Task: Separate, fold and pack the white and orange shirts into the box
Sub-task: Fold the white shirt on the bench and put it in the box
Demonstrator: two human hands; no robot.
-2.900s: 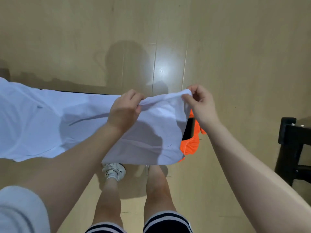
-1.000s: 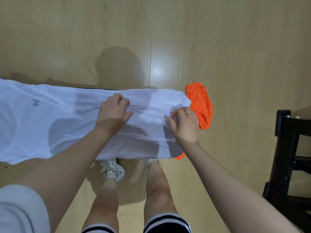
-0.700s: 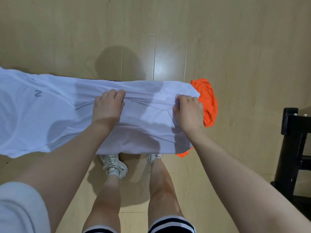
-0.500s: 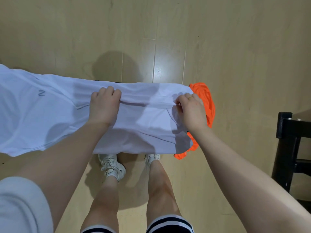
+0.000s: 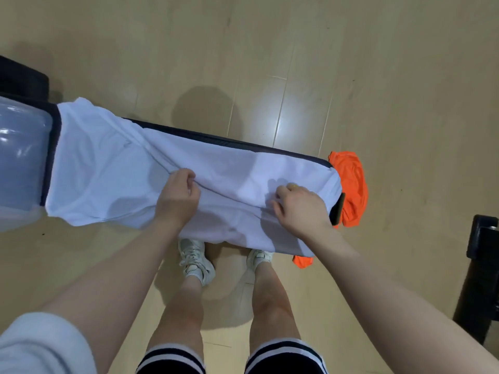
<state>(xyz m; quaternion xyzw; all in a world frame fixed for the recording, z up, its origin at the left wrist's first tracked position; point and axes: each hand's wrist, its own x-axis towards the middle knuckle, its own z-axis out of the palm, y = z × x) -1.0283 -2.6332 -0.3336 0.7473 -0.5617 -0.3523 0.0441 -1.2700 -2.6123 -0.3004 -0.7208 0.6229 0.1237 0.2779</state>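
The left hand [image 5: 178, 197] is curling its fingers round a raised fold of the white shirt [image 5: 113, 168], pinching the cloth near the middle. The right hand [image 5: 298, 209] is lying on the same shirt further right, fingers bent and gathering fabric. The white shirt is lying spread along a dark-edged desk [image 5: 243, 143], its near side hanging over the edge. The orange shirt [image 5: 351, 182] is lying bunched at the desk's right end, partly under the white one. A clear plastic box [image 5: 19, 157] is sitting at the left end.

No text, label, brand or number can be read on anything in view.
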